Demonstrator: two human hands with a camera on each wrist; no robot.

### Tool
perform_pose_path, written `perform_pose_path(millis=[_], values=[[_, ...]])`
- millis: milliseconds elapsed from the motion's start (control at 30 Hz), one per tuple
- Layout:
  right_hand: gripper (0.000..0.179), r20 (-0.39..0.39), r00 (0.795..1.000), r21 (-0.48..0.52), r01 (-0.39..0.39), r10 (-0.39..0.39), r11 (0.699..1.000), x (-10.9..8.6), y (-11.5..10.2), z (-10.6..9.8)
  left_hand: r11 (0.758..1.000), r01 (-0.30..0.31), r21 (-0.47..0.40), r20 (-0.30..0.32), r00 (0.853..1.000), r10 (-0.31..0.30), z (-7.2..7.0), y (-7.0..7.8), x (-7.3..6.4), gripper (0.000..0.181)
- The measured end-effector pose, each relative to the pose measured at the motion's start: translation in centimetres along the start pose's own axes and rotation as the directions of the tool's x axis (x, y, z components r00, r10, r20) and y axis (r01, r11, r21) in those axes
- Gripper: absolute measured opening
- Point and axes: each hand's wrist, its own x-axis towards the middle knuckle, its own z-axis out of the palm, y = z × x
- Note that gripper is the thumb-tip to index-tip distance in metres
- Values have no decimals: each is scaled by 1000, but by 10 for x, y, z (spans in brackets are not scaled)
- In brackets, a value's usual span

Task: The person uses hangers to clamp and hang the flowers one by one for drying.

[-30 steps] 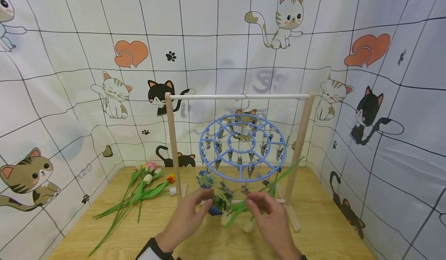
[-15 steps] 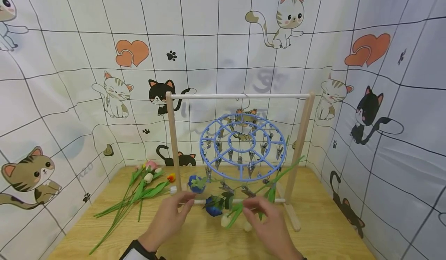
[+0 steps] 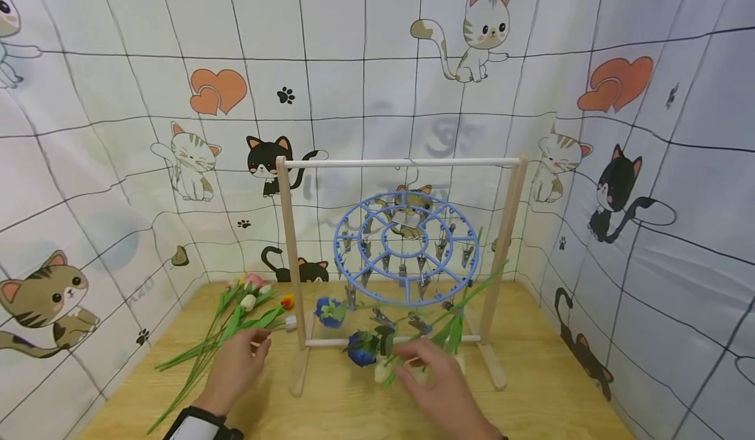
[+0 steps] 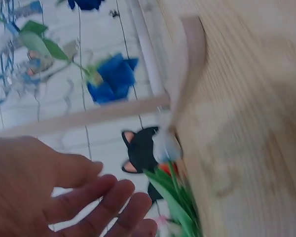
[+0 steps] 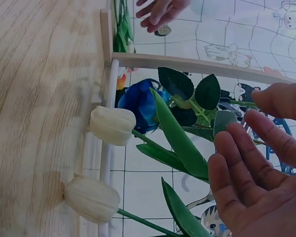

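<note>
My left hand (image 3: 238,368) is over the left side of the table, fingers loosely bent and holding nothing, near the loose tulips (image 3: 232,322). My right hand (image 3: 433,381), fingers relaxed, is in front of the hanging flowers. In the right wrist view its fingertips overlap the green leaves, with nothing gripped. A blue rose (image 3: 361,349) with dark leaves hangs head down there, beside a white tulip (image 5: 113,126) and a second white tulip (image 5: 91,197). Another blue rose (image 3: 330,312) hangs further left. Above them is a round blue clip hanger (image 3: 407,290) with metal clips.
The hanger hooks onto the white bar (image 3: 354,163) of a wooden rack, whose left post (image 3: 288,230) and right post (image 3: 508,230) stand on the wooden table (image 3: 330,407). A white tulip head (image 3: 291,322) lies by the left post. Cat-print cloth (image 3: 366,86) surrounds the table.
My left hand has come away from the blue roses and moved left towards the loose tulips. The right hand has shifted slightly left and down. The left blue rose hangs a little further left.
</note>
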Motion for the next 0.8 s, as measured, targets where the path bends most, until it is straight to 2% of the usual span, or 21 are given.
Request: perform_pose_path(millis=[167,233,367,467,633,800], values=[[35,23,999,-19,38,-37,999,1,-4,8,987,55,153,-32,998,-51,-13,-30,-2,23],[35,22,999,-27,47,-46,999,2,-6,10,972,72,224,-55,997,-62,-19,-41,-4,27],[33,52,997,-3,59,-59,998,4,-8,13,938,158,308,-47,987,-151,-27,-58,-7,28],[32,83,994,13,64,-65,998,6,-9,16,926,192,325,-22,980,-196,-31,-68,-8,22],[32,114,991,-5,68,-67,998,9,-11,18,932,173,318,31,981,-193,-32,-79,-7,14],[32,148,988,-18,55,-52,998,11,-15,19,936,145,322,62,983,-173,-32,-82,-5,11]])
